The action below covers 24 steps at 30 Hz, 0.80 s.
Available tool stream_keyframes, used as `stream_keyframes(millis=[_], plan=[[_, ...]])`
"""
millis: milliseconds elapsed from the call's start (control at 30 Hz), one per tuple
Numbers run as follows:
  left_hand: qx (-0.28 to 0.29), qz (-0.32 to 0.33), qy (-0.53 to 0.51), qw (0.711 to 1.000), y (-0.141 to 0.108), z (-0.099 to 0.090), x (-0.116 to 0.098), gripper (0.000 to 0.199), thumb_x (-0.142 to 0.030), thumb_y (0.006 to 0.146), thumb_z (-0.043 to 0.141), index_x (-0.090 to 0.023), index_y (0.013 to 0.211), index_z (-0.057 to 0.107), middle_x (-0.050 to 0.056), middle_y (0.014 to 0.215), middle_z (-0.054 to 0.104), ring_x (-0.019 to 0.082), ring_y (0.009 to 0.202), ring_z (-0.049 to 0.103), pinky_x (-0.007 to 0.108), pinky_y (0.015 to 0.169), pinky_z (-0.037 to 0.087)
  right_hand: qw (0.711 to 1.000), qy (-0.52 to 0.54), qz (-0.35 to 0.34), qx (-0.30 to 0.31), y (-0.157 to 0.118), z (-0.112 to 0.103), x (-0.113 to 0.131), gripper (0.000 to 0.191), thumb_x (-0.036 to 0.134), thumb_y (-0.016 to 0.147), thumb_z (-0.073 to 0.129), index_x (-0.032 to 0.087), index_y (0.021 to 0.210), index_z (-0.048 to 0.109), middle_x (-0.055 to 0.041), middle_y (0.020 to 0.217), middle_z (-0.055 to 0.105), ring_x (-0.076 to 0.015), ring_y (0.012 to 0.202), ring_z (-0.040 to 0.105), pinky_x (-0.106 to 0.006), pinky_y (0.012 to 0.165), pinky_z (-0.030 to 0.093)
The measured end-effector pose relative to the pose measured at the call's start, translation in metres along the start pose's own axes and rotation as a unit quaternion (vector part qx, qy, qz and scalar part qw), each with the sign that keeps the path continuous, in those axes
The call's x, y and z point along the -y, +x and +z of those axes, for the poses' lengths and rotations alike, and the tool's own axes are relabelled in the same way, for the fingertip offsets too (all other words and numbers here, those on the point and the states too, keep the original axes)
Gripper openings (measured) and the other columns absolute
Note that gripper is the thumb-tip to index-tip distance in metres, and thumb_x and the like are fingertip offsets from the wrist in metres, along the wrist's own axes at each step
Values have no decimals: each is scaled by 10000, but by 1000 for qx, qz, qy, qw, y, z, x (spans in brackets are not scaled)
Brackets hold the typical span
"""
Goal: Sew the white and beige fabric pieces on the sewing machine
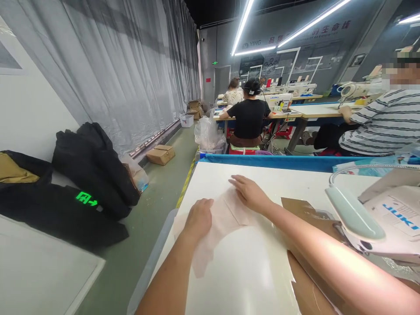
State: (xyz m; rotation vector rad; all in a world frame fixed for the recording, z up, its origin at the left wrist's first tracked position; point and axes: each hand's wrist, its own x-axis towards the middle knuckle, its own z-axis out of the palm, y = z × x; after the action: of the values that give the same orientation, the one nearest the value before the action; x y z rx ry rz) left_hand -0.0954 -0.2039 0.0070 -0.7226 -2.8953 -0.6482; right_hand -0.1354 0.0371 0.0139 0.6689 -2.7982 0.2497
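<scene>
A thin, pale pink piece of sheer fabric lies on the white tabletop, its near edge curved and one end trailing toward me. At the fabric's left side is my left hand, fingers bent and closed on the cloth; their tips are partly hidden. My right hand rests over the far right part of the fabric. Its fingers are stretched toward the left with slight gaps between them, and the thumb is hidden. A fold or seam line shows in the cloth between my hands.
On the right stands a JUKI sewing machine with a lamp, beside brown board under my right forearm. A blue strip edges the table's far side. Co-workers sit beyond it. Dark garments and a cardboard box are left.
</scene>
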Motion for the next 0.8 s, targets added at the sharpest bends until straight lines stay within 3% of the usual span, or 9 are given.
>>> stream_keyframes(millis=[167,300,367,433,500,567,667,733,800], plan=[[-8,-26,20,999,-1,-4,7,475,-6,798,395,-187,1186,602,76,1185,620,206,1123,533,313,998,411,996,43,-65,40,-8,11,11,448,331,959,353,137,1326,521,-144,1389,502,-290,1301,424,-470,1072,339],[-33,-57,32,997,1,-7,18,492,21,749,411,-177,1141,633,88,1175,632,221,1128,547,335,1011,414,996,71,-49,21,-32,-16,11,496,357,957,352,114,1376,458,-175,1446,421,-333,1362,322,-551,1089,276],[-52,-72,27,996,3,-10,22,506,29,733,400,-166,1136,634,95,1181,631,227,1134,554,347,1021,413,995,89,-42,12,-66,-39,14,490,364,972,323,133,1387,445,-148,1473,390,-291,1368,321,-492,1095,303],[-74,-77,15,994,3,-14,22,504,19,730,387,-158,1135,631,104,1210,612,239,1157,544,370,1039,403,993,107,-35,18,-115,-61,19,433,346,977,323,190,1338,506,-99,1402,496,-237,1273,462,-411,1035,403],[-95,-65,-6,993,2,-18,16,475,-27,755,384,-164,1143,621,104,1244,586,246,1188,521,380,1047,399,992,127,-25,4,-172,-76,22,378,311,953,371,205,1236,598,-98,1296,587,-245,1191,530,-412,1006,423],[-101,-36,-37,994,-1,-19,1,412,-126,822,376,-176,1161,606,97,1258,574,246,1189,517,368,991,448,990,133,41,-16,-229,-85,22,323,289,937,419,246,1159,650,-72,1208,644,-249,1136,562,-413,985,427],[-49,26,-86,995,-10,-16,-38,353,-296,888,386,-189,1136,612,76,1159,631,222,1071,586,332,884,496,971,134,185,-67,-299,-87,18,297,328,927,457,242,1121,664,-73,1139,671,-264,1082,583,-412,918,459],[17,70,-110,991,-15,-10,-73,320,-351,892,417,-209,1069,642,50,1073,669,193,988,617,290,839,495,951,136,266,-79,-326,-87,13,302,380,919,462,242,1082,677,-76,1123,674,-276,1062,592,-419,908,459],[74,91,-123,986,-17,1,-109,272,-370,887,444,-226,950,667,30,989,687,179,897,632,268,784,486,930,150,327,-78,-334,-89,10,338,434,914,447,243,1080,671,-78,1145,660,-280,1035,600,-416,882,464]])
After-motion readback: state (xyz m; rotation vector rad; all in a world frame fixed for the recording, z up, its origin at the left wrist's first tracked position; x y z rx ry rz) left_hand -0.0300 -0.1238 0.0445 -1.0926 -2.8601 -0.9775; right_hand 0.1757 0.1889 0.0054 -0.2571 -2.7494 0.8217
